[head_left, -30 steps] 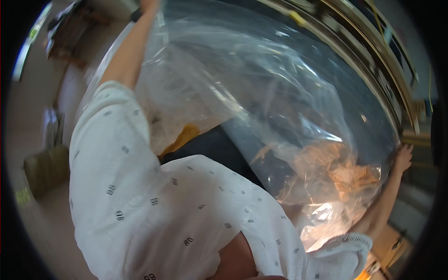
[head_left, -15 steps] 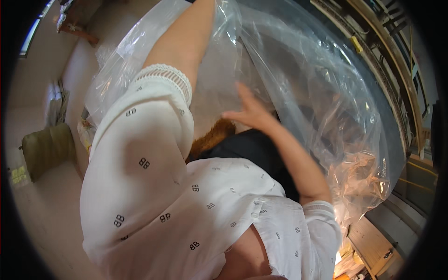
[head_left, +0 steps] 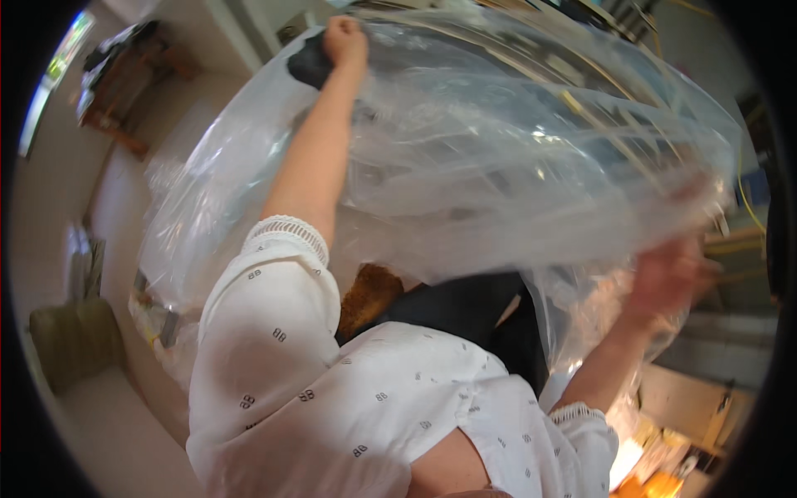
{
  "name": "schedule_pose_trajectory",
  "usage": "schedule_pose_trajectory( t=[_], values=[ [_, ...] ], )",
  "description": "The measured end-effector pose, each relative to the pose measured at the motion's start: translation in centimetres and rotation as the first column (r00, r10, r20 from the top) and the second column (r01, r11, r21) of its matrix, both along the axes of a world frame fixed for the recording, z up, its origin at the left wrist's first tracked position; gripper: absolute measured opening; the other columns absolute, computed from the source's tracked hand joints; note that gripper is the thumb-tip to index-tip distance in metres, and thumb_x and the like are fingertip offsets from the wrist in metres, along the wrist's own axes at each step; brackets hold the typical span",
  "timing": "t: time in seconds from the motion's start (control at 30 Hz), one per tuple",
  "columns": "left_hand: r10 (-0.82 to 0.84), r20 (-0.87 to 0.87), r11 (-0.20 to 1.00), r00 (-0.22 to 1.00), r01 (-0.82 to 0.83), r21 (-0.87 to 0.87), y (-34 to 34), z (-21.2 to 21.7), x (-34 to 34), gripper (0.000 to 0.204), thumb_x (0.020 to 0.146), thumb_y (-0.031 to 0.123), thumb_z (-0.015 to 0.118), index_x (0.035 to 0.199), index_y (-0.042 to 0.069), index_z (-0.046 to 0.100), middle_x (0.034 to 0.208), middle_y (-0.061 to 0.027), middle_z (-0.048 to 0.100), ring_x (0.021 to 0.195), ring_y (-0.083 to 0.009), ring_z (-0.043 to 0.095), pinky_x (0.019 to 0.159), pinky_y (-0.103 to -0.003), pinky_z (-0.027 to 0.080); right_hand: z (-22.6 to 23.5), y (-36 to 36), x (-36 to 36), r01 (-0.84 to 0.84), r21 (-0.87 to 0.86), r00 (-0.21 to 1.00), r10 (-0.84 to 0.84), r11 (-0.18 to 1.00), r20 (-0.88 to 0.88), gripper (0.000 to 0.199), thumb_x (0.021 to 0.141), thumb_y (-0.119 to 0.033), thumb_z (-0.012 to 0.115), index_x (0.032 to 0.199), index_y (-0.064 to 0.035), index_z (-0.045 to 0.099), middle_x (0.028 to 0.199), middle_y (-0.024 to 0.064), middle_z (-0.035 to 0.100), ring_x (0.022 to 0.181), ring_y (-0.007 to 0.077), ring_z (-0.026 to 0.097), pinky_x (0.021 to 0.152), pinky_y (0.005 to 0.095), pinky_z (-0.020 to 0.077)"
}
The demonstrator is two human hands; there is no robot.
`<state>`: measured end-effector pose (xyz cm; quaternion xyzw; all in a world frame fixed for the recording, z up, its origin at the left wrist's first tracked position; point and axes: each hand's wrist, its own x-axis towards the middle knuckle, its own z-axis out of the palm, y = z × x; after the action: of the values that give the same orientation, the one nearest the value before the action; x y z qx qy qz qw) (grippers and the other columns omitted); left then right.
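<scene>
A large clear plastic sheet spreads in front of me, crumpled and shiny. My left arm reaches far forward, and my left hand is closed in a fist at the sheet's far left part, gripping the plastic. Beside that fist is a black patch whose kind I cannot make out. Out to the right, my right hand is smeared by motion next to the sheet's right edge. Its fingers are too blurred to read, and whether it touches the plastic cannot be told.
Below the sheet, near my body, are a brown furry piece and black cloth. An olive cushion-like thing lies at the left. Wooden furniture stands at the far left. A lit wooden cabinet is at the lower right.
My left fist has come into view at the top. My right hand has swung from the middle out to the right. The plastic now spreads across the middle, over the long wooden strips.
</scene>
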<state>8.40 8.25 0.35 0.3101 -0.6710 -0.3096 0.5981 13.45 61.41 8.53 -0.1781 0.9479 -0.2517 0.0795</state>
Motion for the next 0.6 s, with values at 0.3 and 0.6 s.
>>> schedule_pose_trajectory(
  t=[0.3,0.6],
  values=[
    [-0.081,-0.030,0.996,0.996,0.082,0.023,-2.1,0.7,1.3,0.011,0.076,0.014,0.057,0.081,0.005,0.057,0.074,-0.0080,0.060,0.069,-0.0218,0.057,0.065,-0.032,0.044,9.4,22.3,-0.3,0.722,0.164,0.311,-0.104,0.672,-0.945,0.028,0.081,-0.023,0.057,0.099,-0.0016,0.058,0.096,0.0156,0.058,0.082,0.0260,0.056,0.074,0.0373,0.0467],
    [-0.077,0.123,0.965,0.989,0.105,-0.239,-7.5,-6.9,-1.1,0.024,0.080,0.023,0.056,0.090,0.001,0.057,0.088,-0.0103,0.061,0.085,-0.0226,0.057,0.076,-0.033,0.044,17.1,-5.3,7.6,0.988,-0.013,-0.009,-0.024,0.151,-1.000,0.030,0.086,-0.024,0.052,0.104,-0.0001,0.054,0.098,0.0164,0.057,0.078,0.0247,0.057,0.067,0.0361,0.0494]
  ],
)
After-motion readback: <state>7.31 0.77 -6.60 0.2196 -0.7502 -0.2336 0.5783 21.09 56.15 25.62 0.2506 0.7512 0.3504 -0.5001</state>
